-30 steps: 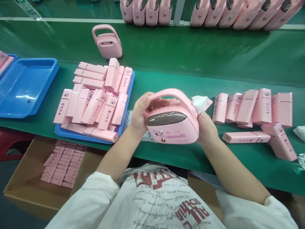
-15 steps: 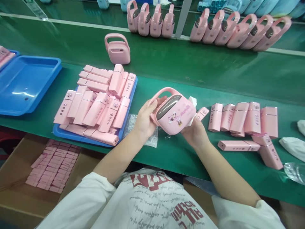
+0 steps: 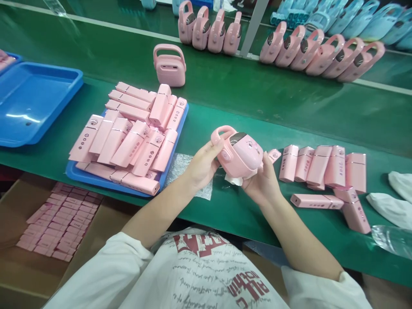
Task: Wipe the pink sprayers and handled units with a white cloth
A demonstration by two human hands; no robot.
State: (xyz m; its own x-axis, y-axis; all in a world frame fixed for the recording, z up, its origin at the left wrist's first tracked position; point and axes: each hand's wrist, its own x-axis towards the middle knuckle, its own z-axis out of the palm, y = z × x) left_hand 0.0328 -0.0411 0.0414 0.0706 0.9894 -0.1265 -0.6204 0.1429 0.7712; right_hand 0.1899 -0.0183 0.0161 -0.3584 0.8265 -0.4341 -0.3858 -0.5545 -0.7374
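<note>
Between my two hands, above the green table [image 3: 231,227], is a pink handled device [image 3: 240,159] with a dark window and a cartoon print on its front. It is turned so that a rounded side with a small button faces me. My left hand [image 3: 204,165] grips it by the handle side, thumb on the upper edge. At its right end my right hand [image 3: 262,180] holds it from below, with a white cloth [image 3: 234,180] pressed against the underside. A clear bubble-wrap sheet [image 3: 206,191] lies partly beneath my left hand.
Left, a blue tray [image 3: 106,184] is heaped with pink bars; another blue tray [image 3: 41,98] stands beyond. Several pink bars [image 3: 355,171] stand or lie on the right, near white cloth pieces [image 3: 388,208]. One similar device [image 3: 170,73] stands behind; more [image 3: 217,32] line the shelf.
My hands have turned the pink device so its printed front tilts up and right and its side shows. The white cloth has moved from behind the right end to underneath.
</note>
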